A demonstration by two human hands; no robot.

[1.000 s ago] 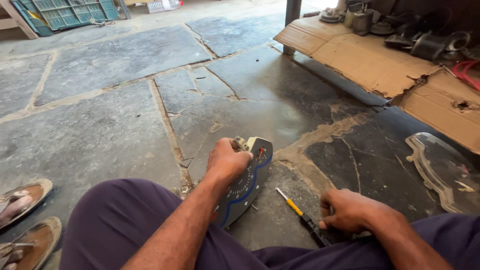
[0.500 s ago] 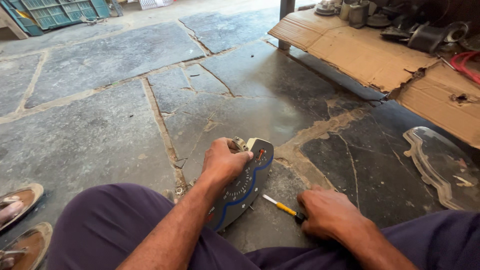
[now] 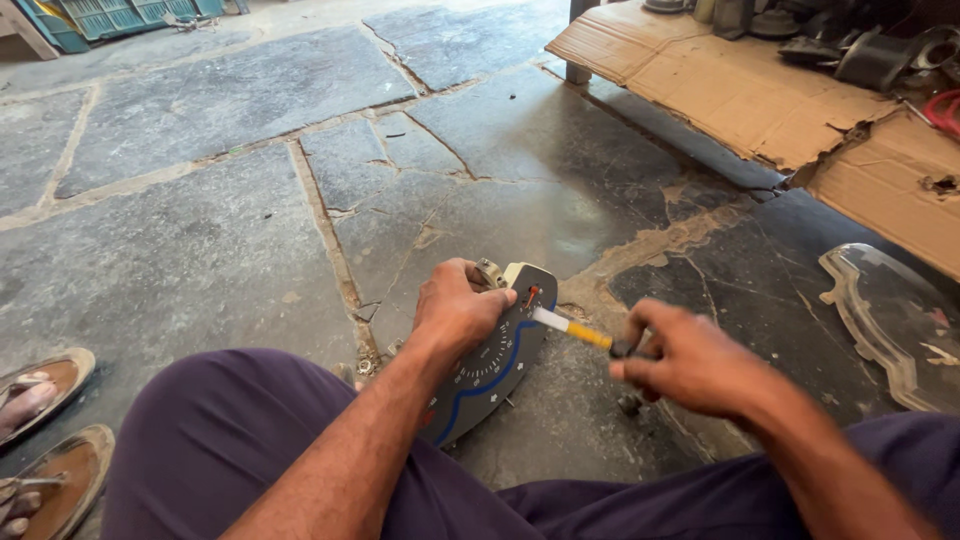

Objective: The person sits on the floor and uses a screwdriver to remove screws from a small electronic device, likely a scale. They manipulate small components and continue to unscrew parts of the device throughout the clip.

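Seated on stone floor (image 3: 200,170), legs in purple trousers (image 3: 230,440). Far left: two sandalled feet (image 3: 40,400), apart from the work, whose I cannot tell.

Left hand (image 3: 455,310): closed over the top edge of the gauge panel (image 3: 490,370), fingers curled round it, thumb on the face. Panel is grey with a blue curved band and a dial scale; it stands tilted on the floor, lower end against the left thigh. A small metal fitting shows just above the knuckles at the panel's top.

Screwdriver (image 3: 575,333): yellow shaft section, pale tip, dark handle. Tip sits at the upper right corner of the panel, beside a small red mark; whether it is seated in a screw I cannot tell.

Right hand (image 3: 690,360): clenched round the screwdriver handle, slightly blurred, just right of the panel, above the right thigh.

Step, by my reading: tool brought to a fastener on the panel, left hand bracing. Next move calls for the tip held square in the head, steady pressure along the shaft, and the panel kept from rocking on the stone.

Right side: clear plastic cover (image 3: 890,320) on the floor, well apart. Above it cardboard (image 3: 740,90) with dark parts on it.
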